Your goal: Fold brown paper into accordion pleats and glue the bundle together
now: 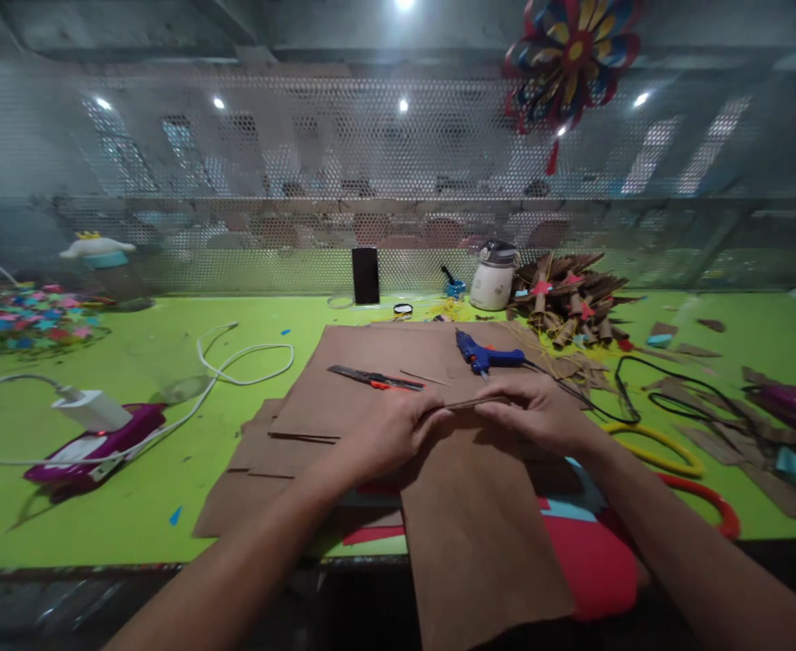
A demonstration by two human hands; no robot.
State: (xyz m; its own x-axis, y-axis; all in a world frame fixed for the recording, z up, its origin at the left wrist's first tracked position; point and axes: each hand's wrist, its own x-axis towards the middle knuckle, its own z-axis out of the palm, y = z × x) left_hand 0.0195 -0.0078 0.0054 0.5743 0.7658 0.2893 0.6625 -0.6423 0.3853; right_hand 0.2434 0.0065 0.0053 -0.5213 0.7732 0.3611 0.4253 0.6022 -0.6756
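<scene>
My left hand [388, 429] and my right hand [540, 411] meet over a brown paper sheet [479, 533] that hangs over the near table edge. Both pinch the sheet's far edge, which looks rolled or folded into a thin strip [469, 403] between my fingertips. Just beyond my hands lie a utility knife [374, 378] with an orange part and a blue glue gun [485, 355], both resting on a larger stack of brown paper [344, 380].
On the green table [154, 488], a white charger and cable [92, 409] lie on a purple case [96, 448] at left. A heap of brown paper cones [567, 303], a white jar [493, 276], a black box [365, 275], black cable [632, 389], yellow and red rings [683, 461] are right. Red paper [592, 556] lies beneath.
</scene>
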